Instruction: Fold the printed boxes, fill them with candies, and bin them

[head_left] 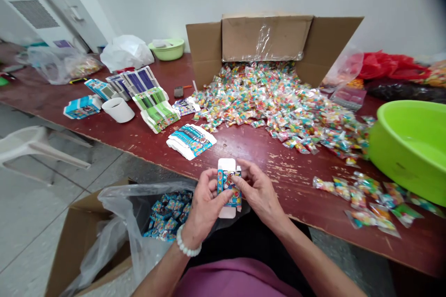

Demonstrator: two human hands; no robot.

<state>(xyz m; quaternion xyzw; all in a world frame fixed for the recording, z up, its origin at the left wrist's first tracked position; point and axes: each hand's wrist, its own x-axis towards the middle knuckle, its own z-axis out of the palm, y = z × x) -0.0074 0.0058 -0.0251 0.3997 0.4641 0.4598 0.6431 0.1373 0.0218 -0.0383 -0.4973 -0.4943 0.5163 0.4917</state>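
Note:
A small blue candy box [230, 190] is held upright between my two hands over the table's front edge. White end flaps stand out at its top and bottom. My left hand [208, 197] grips its left side, thumb across the front. On the right side, my right hand [258, 189] has its thumb on the front, with the fingers behind. Just beyond lies a stack of flat blue cartons [191, 140]. A heap of small clear candy packets [275, 102] spills from a cardboard box [266, 39] across the table.
A green basin [407, 148] stands at the right, loose candy packets [369, 197] before it. At the left are green cartons [155, 109], a white tape roll [118, 110] and a plastic stool [38, 144]. Below sits a lined carton [87, 241] holding blue boxes [169, 216].

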